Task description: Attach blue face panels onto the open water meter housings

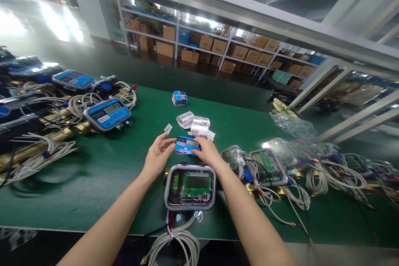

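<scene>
Blue, flat and rounded at its corners, a rectangular faceplate with printed grey panels (187, 145) lies midway between the near and far edges of the green bench (102, 199), just beyond an open-faced grey meter housing with a green circuit board (190, 187). The step in hand looks to be handling that faceplate above the housing; the next move seems to call for a steady, level hold on both its short edges.

The left hand (159, 153) is partly open, thumb and forefinger at the faceplate's left edge — a small white label (168, 128) shows by its fingertips, though whether it is held I cannot tell. The right hand (208, 153) is closed on the faceplate's right end, its thumb over the front and its fingers along the far side.

Past the faceplate lie curled white strips of printed paper (199, 126), and near the bench's far edge stands a small stack of blue faceplates (180, 99). Toward the left end sits a finished-looking blue-faced meter (107, 114); a coiled pale grey cable (183, 247) hangs at the near edge — below the housing.
</scene>
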The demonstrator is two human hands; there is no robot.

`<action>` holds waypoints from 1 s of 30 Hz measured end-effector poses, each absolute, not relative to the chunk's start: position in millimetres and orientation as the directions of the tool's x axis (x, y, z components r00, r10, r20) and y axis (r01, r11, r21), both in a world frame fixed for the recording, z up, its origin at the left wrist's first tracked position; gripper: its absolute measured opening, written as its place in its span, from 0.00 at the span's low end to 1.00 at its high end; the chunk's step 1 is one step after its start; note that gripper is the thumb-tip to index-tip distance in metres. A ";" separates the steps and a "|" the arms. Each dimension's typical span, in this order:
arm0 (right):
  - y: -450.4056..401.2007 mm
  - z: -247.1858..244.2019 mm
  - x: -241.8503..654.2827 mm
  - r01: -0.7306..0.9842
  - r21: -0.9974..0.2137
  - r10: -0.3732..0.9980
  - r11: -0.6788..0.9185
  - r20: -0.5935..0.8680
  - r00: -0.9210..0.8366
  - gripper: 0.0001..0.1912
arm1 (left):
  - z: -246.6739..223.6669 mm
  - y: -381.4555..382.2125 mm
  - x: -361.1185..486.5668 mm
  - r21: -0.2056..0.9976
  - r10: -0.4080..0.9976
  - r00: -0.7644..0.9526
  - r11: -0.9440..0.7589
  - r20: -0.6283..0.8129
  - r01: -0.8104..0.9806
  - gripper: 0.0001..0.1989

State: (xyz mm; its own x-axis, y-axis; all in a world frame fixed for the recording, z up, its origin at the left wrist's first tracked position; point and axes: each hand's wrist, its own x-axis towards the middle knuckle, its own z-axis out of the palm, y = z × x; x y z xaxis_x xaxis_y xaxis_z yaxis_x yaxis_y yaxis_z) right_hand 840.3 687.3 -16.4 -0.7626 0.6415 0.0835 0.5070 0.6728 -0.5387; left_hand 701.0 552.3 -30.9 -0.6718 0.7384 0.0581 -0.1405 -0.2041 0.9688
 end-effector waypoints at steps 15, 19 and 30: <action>686.3 -32.4 835.3 0.464 -0.245 0.504 0.851 0.133 -0.853 0.07 | -13.7 537.1 705.0 0.985 0.714 -0.698 -0.150 0.049 -0.085 0.33; 679.5 -10.6 847.1 0.447 -0.286 0.527 0.848 0.358 -0.771 0.13 | 13.6 527.8 716.0 0.986 0.723 -0.683 -0.163 0.104 -0.023 0.34; 616.4 43.3 918.7 0.081 -0.449 0.394 0.890 0.667 -0.632 0.16 | 64.4 523.0 777.0 0.946 0.817 -0.530 -0.315 0.227 -0.080 0.38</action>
